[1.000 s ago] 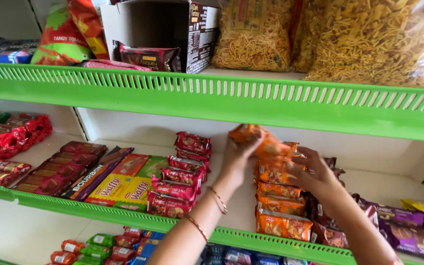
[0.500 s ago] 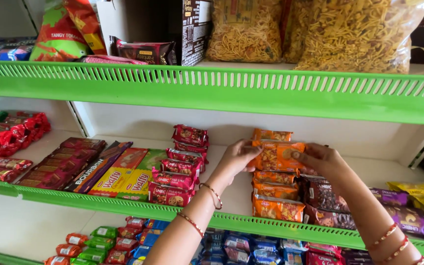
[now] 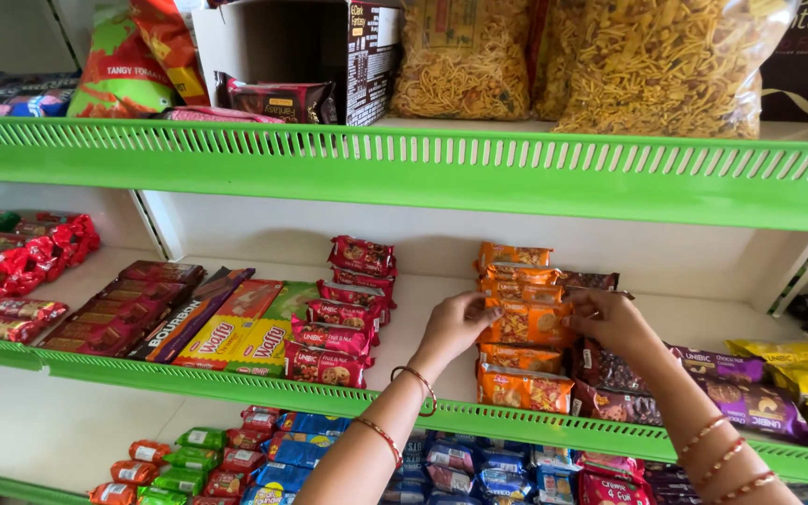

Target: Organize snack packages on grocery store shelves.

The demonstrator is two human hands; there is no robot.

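Both my hands hold one orange biscuit packet [image 3: 527,324] over a row of orange packets [image 3: 524,385] on the middle shelf. My left hand [image 3: 455,324] grips its left end and my right hand [image 3: 610,320] grips its right end. The packet lies flat on top of the stack, with more orange packets [image 3: 514,255] standing behind it. Bangles ring both wrists.
Red cookie packets [image 3: 339,337] lie left of the stack, dark purple packets [image 3: 741,393] to the right. A green perforated shelf rail [image 3: 423,168] runs above, with bags of fried snacks [image 3: 666,65] on top. Yellow wafer packs [image 3: 236,341] lie further left. Small packets fill the lower shelf [image 3: 236,458].
My hands have lowered the orange packet from above the row down onto the stack. The view has shifted slightly to the right.
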